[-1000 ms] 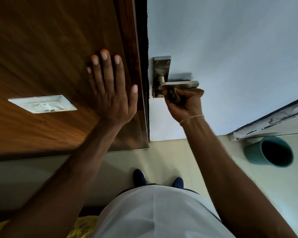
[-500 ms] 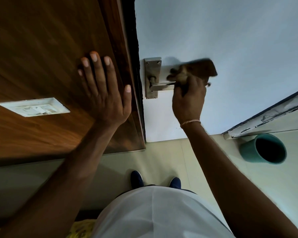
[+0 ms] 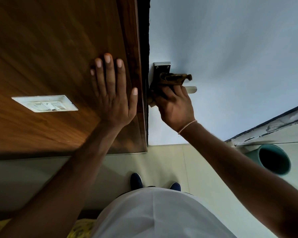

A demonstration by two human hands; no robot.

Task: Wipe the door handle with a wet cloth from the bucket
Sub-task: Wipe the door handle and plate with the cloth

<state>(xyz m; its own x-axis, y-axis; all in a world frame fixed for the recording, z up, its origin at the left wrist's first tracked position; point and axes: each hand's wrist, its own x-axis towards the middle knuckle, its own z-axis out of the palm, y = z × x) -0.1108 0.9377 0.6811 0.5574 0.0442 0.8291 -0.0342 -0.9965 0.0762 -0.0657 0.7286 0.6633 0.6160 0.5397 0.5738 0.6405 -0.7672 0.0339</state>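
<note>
At nine o'clock I see a white rectangular plastic switch plate [image 3: 45,103] set in the glossy brown wood-grain panel [image 3: 50,57]. My left hand [image 3: 113,100] lies spread flat on it, I judge to steady me. At centre, my right hand [image 3: 175,107] is closed around a crumpled brown wet cloth [image 3: 173,79], pressing it against the brushed-steel door handle [image 3: 191,89] on the smooth pale door [image 3: 230,48]. At four o'clock the round teal bucket [image 3: 273,159] stands on the floor.
</note>
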